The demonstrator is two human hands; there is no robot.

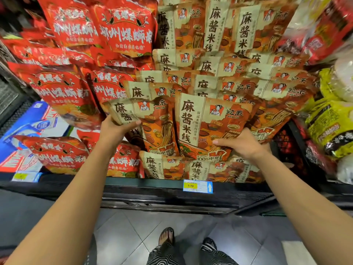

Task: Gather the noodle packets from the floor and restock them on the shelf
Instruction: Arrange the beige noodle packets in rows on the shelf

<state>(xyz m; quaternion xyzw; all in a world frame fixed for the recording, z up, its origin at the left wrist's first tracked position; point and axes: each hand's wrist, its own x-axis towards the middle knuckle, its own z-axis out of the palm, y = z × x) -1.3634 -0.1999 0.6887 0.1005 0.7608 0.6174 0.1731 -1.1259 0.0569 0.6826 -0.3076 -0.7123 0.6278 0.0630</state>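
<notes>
The left hand (pixel 114 129) grips the left packet (pixel 152 127) at its side edge, thumb on the front and fingers behind. The right hand (pixel 240 144) holds the right packet (pixel 206 121) at its lower corner, thumb laid across the front. Both packets stand at the front of a full, leaning stack on the shelf (pixel 152 183). I think the danger is sliding. The bags look smooth and the rows are crowded, so a hard push may send the flat packets below over the edge, or tip the red packets (pixel 63 88) beside them. The shelf carries a price tag (pixel 197 186). Below is a grey tiled floor (pixel 133 236), where no packet is visible.
</notes>
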